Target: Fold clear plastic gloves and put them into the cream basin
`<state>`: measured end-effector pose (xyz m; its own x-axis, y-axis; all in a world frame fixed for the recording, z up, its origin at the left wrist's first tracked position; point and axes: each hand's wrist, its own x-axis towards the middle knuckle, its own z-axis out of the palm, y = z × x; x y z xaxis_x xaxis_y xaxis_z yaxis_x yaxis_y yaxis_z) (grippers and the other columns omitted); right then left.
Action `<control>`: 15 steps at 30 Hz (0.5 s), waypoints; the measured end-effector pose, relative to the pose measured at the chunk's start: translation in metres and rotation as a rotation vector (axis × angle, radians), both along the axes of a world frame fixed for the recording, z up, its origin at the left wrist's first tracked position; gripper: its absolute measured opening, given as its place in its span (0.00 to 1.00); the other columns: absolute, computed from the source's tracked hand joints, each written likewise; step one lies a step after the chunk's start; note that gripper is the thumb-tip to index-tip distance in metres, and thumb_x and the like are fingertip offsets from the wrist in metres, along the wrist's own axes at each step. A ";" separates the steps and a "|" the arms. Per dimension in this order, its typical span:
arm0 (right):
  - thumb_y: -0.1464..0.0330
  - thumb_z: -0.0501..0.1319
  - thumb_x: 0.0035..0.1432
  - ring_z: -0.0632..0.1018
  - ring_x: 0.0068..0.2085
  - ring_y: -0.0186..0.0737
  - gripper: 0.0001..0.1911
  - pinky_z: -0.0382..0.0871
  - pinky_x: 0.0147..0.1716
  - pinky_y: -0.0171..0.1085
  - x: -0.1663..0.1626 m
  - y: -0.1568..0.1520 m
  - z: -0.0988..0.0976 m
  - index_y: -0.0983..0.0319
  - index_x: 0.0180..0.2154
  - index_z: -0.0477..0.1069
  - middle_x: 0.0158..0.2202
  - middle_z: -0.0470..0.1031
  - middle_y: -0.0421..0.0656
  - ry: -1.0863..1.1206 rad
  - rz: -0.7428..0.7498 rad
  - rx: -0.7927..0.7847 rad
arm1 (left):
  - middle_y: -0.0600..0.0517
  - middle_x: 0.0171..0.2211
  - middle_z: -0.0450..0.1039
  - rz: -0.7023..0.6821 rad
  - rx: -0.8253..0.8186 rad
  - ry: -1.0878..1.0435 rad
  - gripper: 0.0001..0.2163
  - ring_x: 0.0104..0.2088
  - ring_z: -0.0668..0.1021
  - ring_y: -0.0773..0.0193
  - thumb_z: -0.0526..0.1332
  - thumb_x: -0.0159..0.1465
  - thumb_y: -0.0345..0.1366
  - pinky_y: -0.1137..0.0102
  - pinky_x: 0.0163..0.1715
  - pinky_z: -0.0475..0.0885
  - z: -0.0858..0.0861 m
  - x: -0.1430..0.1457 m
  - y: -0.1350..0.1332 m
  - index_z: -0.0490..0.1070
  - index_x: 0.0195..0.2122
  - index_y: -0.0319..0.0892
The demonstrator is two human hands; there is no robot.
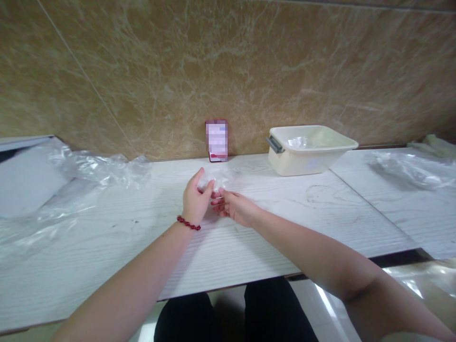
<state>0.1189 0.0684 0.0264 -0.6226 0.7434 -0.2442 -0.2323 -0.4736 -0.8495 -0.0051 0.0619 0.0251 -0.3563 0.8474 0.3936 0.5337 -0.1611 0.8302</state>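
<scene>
Both of my hands meet over the middle of a white wood-grain table (pixel 107 247). My left hand (pixel 194 202), with a red bead bracelet on its wrist, curls its fingers around a small clear plastic bag (pixel 215 179). My right hand (pixel 233 206) pinches the near edge of the same bag between fingertips with red nails. The bag is crumpled and see-through; I cannot make out anything inside it.
A cream plastic basin (pixel 309 149) with a grey handle stands at the back right, with clear plastic inside. A small card (pixel 216 140) leans on the marble wall. Clear plastic sheets lie at the left (pixel 81 175) and far right (pixel 409 168). A seam splits the table on the right.
</scene>
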 end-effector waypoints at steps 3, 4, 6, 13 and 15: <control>0.63 0.57 0.49 0.71 0.28 0.28 0.10 0.60 0.21 0.27 0.002 0.007 0.003 0.64 0.28 0.64 0.26 0.68 0.40 0.105 -0.155 -0.074 | 0.46 0.47 0.65 -0.027 0.089 -0.011 0.24 0.33 0.73 0.64 0.59 0.52 0.42 0.71 0.31 0.69 -0.006 0.000 0.002 0.61 0.50 0.42; 0.64 0.58 0.48 0.72 0.28 0.29 0.09 0.59 0.20 0.26 0.003 0.010 0.004 0.64 0.27 0.63 0.26 0.68 0.39 0.123 -0.202 -0.082 | 0.46 0.47 0.64 -0.049 0.087 -0.035 0.24 0.31 0.74 0.65 0.59 0.52 0.42 0.72 0.30 0.69 -0.007 0.000 0.003 0.60 0.50 0.42; 0.66 0.61 0.45 0.72 0.29 0.28 0.09 0.58 0.19 0.25 0.005 0.013 0.005 0.64 0.26 0.63 0.25 0.68 0.38 0.141 -0.278 -0.076 | 0.45 0.47 0.64 -0.097 0.053 -0.084 0.26 0.25 0.73 0.69 0.59 0.52 0.41 0.73 0.24 0.69 -0.008 0.001 0.003 0.58 0.52 0.43; 0.70 0.62 0.43 0.66 0.20 0.22 0.07 0.61 0.20 0.25 0.007 0.024 -0.001 0.64 0.24 0.63 0.19 0.65 0.33 0.186 -0.411 -0.011 | 0.45 0.49 0.61 -0.200 0.019 -0.119 0.28 0.23 0.73 0.70 0.61 0.49 0.39 0.73 0.23 0.69 -0.007 0.003 0.002 0.57 0.52 0.45; 0.71 0.62 0.43 0.64 0.19 0.21 0.07 0.64 0.23 0.26 0.009 0.029 -0.002 0.63 0.23 0.63 0.19 0.64 0.32 0.193 -0.437 0.013 | 0.46 0.49 0.62 -0.259 0.036 -0.218 0.30 0.27 0.73 0.68 0.63 0.48 0.38 0.72 0.26 0.69 -0.008 0.004 0.002 0.55 0.53 0.47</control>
